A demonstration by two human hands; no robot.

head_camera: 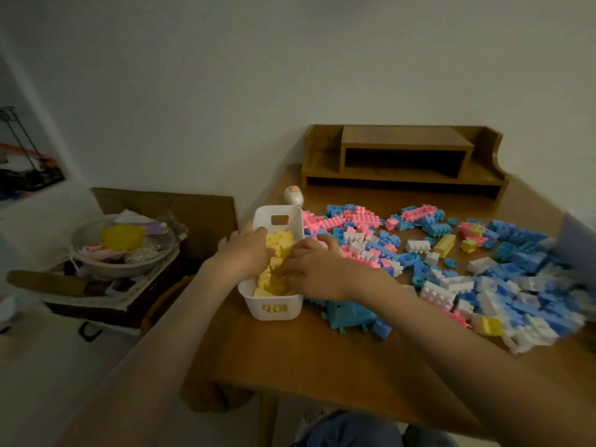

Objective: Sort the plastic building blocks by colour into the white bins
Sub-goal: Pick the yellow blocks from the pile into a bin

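Both my hands were at the white bin (280, 309), which stood left of centre in the frame, near the left edge of the tabletop (322, 366). The bin was already heaped with yellow blocks (280, 241). My left hand (245, 253) lay over its left rim and my right hand (312, 269) came over the right rim, thumb stuck out toward the top of the frame. The fingers of both were bent down into the yellow heap and touching it, but the blur kept me from telling whether either set had pinched a block or was only pressing the pile flat. To the right, the mixed pile (503, 285) of blue, pink and white pieces spread across the tabletop below the wooden shelf unit (406, 156). A loose yellow block (445, 245) lay in it, well apart from the bin, so I judged the yellow sorting close to done but not finished. These pieces looked like hollow, rigid plastic: light, not fragile, a little slick on the flat faces. I reckoned the surest hold was a pinch across the two long sides, below the studs, one block at a time.
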